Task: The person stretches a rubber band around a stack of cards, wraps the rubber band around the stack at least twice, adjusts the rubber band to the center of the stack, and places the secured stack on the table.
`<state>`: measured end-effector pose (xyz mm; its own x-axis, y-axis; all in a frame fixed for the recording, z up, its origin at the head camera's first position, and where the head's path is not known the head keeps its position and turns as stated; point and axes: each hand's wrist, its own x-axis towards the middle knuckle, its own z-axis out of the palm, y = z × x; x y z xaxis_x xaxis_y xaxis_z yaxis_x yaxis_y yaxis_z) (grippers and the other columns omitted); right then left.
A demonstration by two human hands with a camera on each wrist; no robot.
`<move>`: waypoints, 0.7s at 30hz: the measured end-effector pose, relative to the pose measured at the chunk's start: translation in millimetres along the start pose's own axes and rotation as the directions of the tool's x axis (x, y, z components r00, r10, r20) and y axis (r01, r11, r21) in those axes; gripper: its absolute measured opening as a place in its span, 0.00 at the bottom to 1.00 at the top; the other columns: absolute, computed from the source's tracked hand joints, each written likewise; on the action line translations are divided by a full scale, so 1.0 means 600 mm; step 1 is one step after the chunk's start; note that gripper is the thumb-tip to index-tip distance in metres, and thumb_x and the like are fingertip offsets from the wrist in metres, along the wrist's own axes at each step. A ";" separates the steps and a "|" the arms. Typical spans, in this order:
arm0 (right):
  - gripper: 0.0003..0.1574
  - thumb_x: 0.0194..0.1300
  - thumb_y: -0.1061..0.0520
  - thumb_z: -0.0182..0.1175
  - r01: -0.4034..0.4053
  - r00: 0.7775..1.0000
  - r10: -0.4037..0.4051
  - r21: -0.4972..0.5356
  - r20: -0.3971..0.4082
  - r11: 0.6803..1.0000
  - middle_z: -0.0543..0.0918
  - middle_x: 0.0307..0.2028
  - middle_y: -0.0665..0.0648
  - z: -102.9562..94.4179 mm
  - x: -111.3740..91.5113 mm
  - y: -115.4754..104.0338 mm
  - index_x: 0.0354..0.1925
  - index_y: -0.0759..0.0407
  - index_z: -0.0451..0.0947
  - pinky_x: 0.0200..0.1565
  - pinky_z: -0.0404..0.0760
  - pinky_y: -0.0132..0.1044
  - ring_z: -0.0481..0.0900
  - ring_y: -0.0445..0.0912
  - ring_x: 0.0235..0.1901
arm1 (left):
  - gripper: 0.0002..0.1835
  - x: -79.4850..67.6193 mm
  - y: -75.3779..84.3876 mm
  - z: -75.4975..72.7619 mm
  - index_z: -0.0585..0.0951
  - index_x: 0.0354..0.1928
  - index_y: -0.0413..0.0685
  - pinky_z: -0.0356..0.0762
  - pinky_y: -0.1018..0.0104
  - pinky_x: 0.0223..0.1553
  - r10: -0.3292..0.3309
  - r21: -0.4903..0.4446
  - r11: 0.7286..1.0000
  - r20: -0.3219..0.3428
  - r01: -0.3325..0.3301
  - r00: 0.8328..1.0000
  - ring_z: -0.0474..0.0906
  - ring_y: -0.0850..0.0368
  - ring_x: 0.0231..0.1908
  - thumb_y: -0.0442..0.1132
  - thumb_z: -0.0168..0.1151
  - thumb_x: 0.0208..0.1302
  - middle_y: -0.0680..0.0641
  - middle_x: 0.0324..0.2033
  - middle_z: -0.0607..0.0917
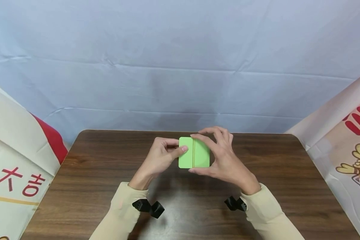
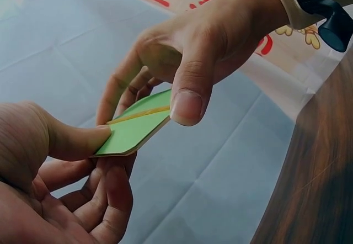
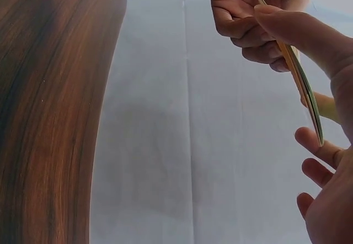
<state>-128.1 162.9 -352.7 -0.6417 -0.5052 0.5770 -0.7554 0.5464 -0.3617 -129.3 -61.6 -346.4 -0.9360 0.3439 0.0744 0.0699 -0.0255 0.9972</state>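
A small, thin green square pad (image 1: 186,160) with rounded corners is held up between both hands. Two yellow strands of a rubber band (image 1: 193,153) run across its face from top edge to bottom edge. My left hand (image 1: 160,156) pinches its left side, thumb on the face and fingers behind. My right hand (image 1: 225,156) spans it from the right, a fingertip at the top edge and the thumb at the bottom edge, both close to the band's ends. Edge-on in the right wrist view, the pad (image 3: 309,89) shows several thin layers.
A dark wood-grain table (image 1: 93,166) lies beneath the hands. Behind it hangs a pale blue-grey cloth (image 1: 168,90). Printed cloths flank the table, one at the left (image 1: 15,160) and one at the right (image 1: 342,160). Each sleeve carries a small black camera mount.
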 end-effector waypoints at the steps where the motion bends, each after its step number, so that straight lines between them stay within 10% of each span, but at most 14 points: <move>1: 0.58 0.36 0.40 0.86 -0.007 1.000 0.007 0.001 -0.003 1.000 0.69 0.60 0.57 0.000 0.000 0.000 0.65 0.50 0.75 0.55 0.53 0.57 0.58 0.57 0.62 | 0.10 0.000 -0.001 0.000 0.85 0.47 0.26 0.83 0.65 0.40 0.000 -0.001 1.000 0.001 0.000 1.000 0.88 0.56 0.35 0.28 0.65 0.67 0.35 0.37 0.89; 21: 0.59 0.37 0.39 0.84 -0.006 0.999 0.005 0.008 0.032 1.000 0.69 0.60 0.54 -0.006 0.001 0.003 0.67 0.47 0.72 0.54 0.53 0.57 0.58 0.56 0.62 | 0.09 0.000 -0.001 -0.004 0.85 0.45 0.26 0.82 0.66 0.38 -0.005 0.009 1.000 0.003 0.005 1.000 0.87 0.58 0.32 0.28 0.66 0.66 0.37 0.34 0.89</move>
<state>-129.5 166.1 -350.7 -0.6497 -0.5233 0.5514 -0.7528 0.5438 -0.3709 -130.3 -63.8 -347.3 -0.9352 0.3471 0.0698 0.0685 -0.0159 0.9975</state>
